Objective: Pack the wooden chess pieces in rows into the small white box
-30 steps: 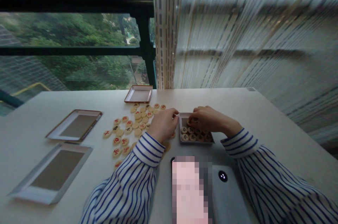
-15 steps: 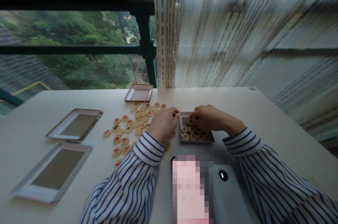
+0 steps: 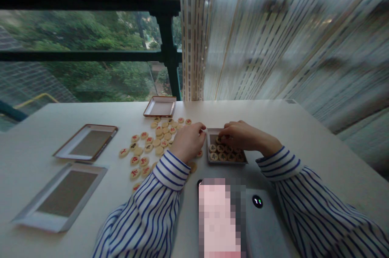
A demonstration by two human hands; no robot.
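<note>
A small grey tray (image 3: 209, 133) on the white table (image 3: 273, 128) holds rows of round wooden game pieces (image 3: 221, 156) marked with characters. My right hand (image 3: 240, 135) rests over the tray's far part, fingers curled down onto a piece there. My left hand (image 3: 189, 141) sits at the tray's left edge, fingers bent, thumb and forefinger pinched near the corner; whether they hold anything is hidden. A loose spread of the same pieces (image 3: 152, 144) lies on the table left of my left hand.
Three shallow box lids lie about: a small brown-rimmed one (image 3: 160, 108) at the back, another (image 3: 86, 142) at the left, a white one (image 3: 62, 196) at the near left. A grey device (image 3: 261, 217) with a lit button lies in front of me. Window and curtain stand behind the table.
Both hands have stayed at the tray, with only small finger shifts. The view has drifted slightly.
</note>
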